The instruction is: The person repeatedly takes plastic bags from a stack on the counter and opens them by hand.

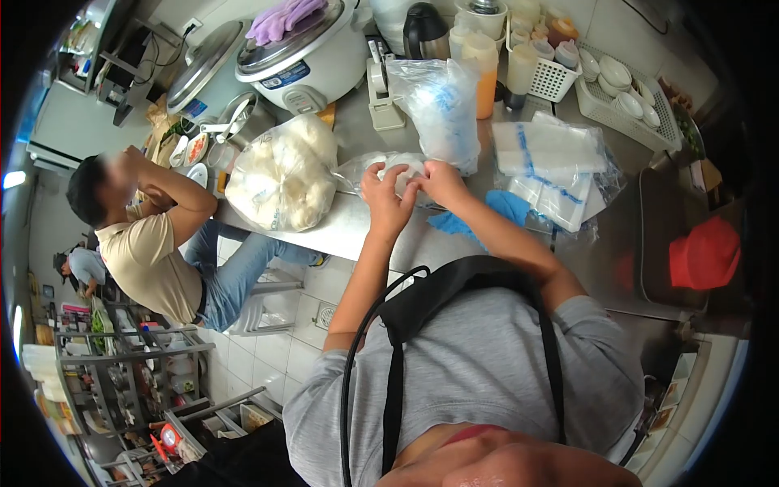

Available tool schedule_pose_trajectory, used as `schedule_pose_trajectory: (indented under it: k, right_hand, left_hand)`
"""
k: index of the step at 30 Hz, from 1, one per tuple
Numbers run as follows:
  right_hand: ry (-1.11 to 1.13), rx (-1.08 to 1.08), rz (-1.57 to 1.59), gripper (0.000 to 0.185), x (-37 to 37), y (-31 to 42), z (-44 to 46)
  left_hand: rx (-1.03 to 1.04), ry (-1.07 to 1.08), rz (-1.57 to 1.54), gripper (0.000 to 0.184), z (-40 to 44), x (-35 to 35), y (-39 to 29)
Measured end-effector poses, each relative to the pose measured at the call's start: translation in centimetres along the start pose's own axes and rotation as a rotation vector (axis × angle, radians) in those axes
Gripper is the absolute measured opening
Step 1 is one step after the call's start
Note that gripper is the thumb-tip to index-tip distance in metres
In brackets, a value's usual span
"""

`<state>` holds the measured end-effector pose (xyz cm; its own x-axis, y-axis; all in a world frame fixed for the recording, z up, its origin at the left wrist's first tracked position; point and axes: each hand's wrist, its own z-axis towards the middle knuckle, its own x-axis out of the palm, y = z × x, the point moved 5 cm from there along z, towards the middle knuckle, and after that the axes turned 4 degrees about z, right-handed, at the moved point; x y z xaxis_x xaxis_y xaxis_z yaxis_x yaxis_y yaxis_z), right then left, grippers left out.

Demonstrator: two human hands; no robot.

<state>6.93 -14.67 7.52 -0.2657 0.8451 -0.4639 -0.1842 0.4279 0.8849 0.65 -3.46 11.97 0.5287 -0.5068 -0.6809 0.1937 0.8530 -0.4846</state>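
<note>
Just right of the bulging bag of pale rounds (281, 180), a small clear bag (354, 173) stretches sideways beneath a worker's hands, the nearer left hand (387, 203) curled with fingers parted, the right hand (443, 183) bunched, its pinch unclear.

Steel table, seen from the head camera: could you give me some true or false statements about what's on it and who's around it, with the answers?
1. The left hand and right hand are both at a small clear bag. True.
2. The cloth on the rice cooker is green. False: it is purple.
3. A blue cloth lies on the table by the right forearm. True.
4. The seated person is reaching into the large bag. False: their hands are raised to their head.
5. The white bowls are in a basket. True.
</note>
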Motion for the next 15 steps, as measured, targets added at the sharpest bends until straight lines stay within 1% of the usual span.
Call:
schedule_pose_trajectory:
  k: [1, 4, 8, 10, 11, 13, 14, 15]
  right_hand:
    - [-0.008, -0.065, -0.004, 0.022, 0.0, 0.3, -0.2]
    - [0.128, -0.227, -0.019, 0.02, 1.4, 0.3, -0.6]
    - [0.226, -0.158, 0.048, 0.017, 0.4, 0.4, -1.6]
    - [0.22, -0.215, 0.111, 0.015, -1.1, 2.1, -2.2]
    - [0.216, -0.244, 0.141, 0.015, -2.0, 2.9, -2.5]
    - [0.256, -0.254, 0.418, 0.014, -3.5, 3.5, -2.7]
    - [0.273, -0.261, 0.556, 0.015, -4.6, 3.8, -2.7]
    - [0.285, -0.233, 0.55, 0.017, -6.1, 3.9, -2.7]
  left_hand:
    - [-0.009, -0.011, 0.008, 0.032, 0.1, 0.0, 0.0]
    - [-0.031, -0.028, 0.038, 0.028, 0.2, 0.7, 0.3]
    - [0.0, 0.117, 0.191, 0.025, -0.1, 3.3, 2.5]
    - [0.009, 0.172, 0.321, 0.028, -0.5, 4.9, 4.3]
    - [-0.025, 0.186, 0.354, 0.027, -0.6, 5.5, 5.3]
    - [-0.095, 0.211, 0.42, 0.026, -0.4, 5.8, 6.9]
    - [-0.147, 0.257, 0.452, 0.028, -0.1, 5.9, 8.0]
    - [-0.199, 0.302, 0.483, 0.03, 0.4, 5.9, 9.1]
